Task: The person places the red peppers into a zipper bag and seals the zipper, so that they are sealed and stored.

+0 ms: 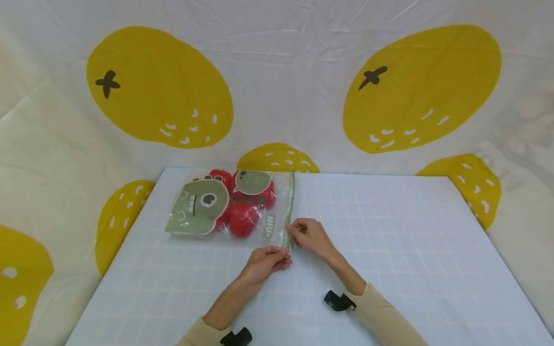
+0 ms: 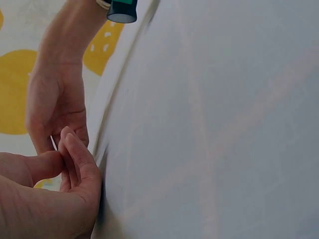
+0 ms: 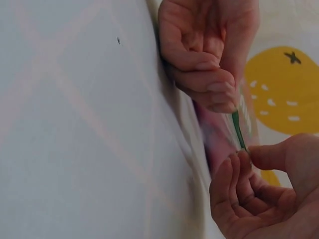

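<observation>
While the zip bag point(image 1: 233, 206) lies flat on the counter point(image 1: 389, 250), its green seal strip point(image 1: 289, 211) is pinched by both hands. The near corner is nipped by the left hand point(image 1: 264, 262); just beyond it, the right hand point(image 1: 309, 235) nips the strip, apparently to steady it.

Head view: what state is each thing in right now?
Zip bag: flat on the table, red items inside, zip strip on its right edge.
Left hand: pinching the strip's near end.
Right hand: pinching the strip just beyond it.
</observation>
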Available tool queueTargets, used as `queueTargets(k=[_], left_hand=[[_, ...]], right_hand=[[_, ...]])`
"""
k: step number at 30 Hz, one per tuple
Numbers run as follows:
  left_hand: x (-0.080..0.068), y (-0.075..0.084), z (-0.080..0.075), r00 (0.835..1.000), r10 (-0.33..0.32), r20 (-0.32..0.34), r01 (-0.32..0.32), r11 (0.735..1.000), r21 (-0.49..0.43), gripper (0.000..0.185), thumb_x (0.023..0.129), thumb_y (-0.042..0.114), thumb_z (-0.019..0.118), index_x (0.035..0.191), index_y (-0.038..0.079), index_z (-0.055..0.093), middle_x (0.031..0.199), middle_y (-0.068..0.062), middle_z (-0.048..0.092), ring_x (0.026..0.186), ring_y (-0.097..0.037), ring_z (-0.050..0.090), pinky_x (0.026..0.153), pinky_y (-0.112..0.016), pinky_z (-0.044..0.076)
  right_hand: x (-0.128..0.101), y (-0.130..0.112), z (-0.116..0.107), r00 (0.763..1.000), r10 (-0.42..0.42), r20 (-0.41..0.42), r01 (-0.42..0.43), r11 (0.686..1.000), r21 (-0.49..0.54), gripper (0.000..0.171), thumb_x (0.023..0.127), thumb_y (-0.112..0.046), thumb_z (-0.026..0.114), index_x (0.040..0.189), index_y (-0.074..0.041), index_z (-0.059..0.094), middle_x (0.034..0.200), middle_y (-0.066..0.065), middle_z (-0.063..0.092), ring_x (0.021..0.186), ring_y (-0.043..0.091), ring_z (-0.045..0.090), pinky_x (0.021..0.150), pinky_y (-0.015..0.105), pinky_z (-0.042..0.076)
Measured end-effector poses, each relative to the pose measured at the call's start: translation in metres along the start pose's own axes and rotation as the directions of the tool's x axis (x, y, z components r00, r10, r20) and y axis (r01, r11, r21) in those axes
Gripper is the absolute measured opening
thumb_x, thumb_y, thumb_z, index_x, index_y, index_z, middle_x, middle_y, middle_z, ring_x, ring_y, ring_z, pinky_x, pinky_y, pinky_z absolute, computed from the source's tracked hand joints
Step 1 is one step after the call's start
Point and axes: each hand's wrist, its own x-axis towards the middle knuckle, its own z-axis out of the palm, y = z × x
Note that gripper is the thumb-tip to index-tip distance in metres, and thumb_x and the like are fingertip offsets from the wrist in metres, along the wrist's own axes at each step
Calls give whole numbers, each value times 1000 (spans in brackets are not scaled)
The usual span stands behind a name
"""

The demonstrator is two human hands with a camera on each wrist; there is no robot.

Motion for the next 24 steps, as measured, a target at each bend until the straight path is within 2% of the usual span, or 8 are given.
queueTargets(k=[11,24], left_hand=[[2,-2,-1,1000,-14,-10,14,1000,11,36,91,17,64,110,-14,59,92,-12,68,84,-17,68,83,-31,54],[1,-3,-2,1000,-25,-5,25,999,22,36,92,17,62,111,-14,59,96,-16,68,84,-17,69,83,-32,54]], right_hand=[[13,2,-1,998,49,-34,-49,999,8,27,92,-29,62,77,-7,66,56,0,58,51,13,52,46,24,40],[31,5,0,991,52,-124,-48,998,37,28,92,-26,63,76,-4,66,56,3,57,50,14,51,46,24,40]])
